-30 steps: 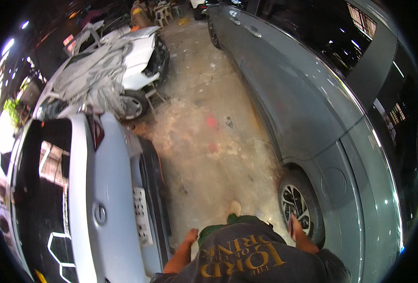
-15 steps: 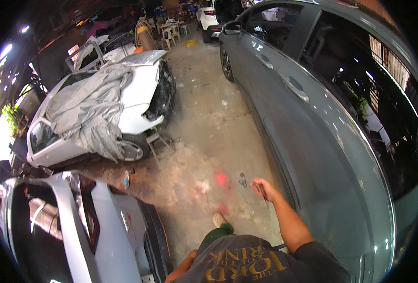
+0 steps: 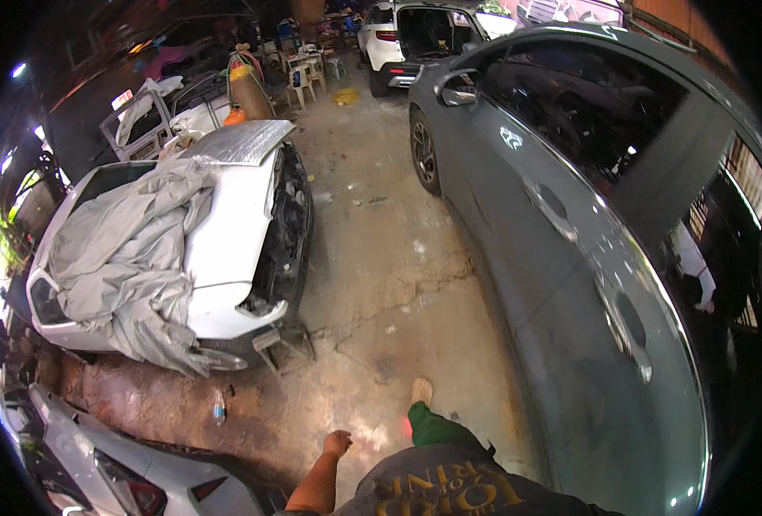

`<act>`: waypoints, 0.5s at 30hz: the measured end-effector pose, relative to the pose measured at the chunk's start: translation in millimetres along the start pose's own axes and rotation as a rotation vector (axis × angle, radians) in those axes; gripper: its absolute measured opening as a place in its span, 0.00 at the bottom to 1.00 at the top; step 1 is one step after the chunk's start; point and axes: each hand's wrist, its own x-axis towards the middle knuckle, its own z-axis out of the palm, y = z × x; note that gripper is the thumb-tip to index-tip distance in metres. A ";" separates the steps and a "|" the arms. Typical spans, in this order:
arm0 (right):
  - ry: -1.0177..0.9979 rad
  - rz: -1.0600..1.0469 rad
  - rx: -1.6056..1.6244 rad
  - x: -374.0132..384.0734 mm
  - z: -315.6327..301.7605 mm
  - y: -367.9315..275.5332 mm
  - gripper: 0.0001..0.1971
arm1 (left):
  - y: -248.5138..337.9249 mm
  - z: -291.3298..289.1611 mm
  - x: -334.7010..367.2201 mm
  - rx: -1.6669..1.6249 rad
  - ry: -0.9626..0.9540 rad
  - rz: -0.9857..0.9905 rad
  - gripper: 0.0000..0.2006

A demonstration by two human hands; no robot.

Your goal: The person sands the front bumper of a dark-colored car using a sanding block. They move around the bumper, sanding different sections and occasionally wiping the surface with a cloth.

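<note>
My left hand (image 3: 338, 443) hangs low in front of me over the concrete floor, its fingers loosely curled. Nothing shows in it, and it touches nothing. My right hand is out of the picture. A dark grey car (image 3: 540, 292) stands along my right side, with its door handles and wing mirror (image 3: 458, 88) facing me. My foot (image 3: 422, 392) is forward on the floor (image 3: 381, 301), below a green trouser leg (image 3: 441, 430).
At left stands a white car (image 3: 226, 284) without its front bumper, under a grey cloth cover (image 3: 131, 258). A small stand (image 3: 282, 344) and a bottle (image 3: 219, 407) are near it. Ahead are a gas cylinder (image 3: 250, 90), yellow hose (image 3: 345, 96), stools (image 3: 301, 84) and a white vehicle (image 3: 389, 47).
I have moved forward along the grey car. My right hand, which held a thin dark object, has left the view. My left hand has swung forward into sight.
</note>
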 end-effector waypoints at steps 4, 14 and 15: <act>0.003 -0.116 -0.214 35.5 118.7 -227.9 0.18 | 66.3 -25.1 104.8 -0.767 -0.010 -0.494 0.11; -0.521 -0.935 -0.479 -9.0 718.7 -851.8 0.10 | 72.4 -228.0 377.1 0.199 -0.187 0.042 0.14; -0.616 -0.926 -0.467 -20.5 759.3 -887.8 0.10 | 61.1 -251.5 401.6 0.438 -0.114 0.209 0.15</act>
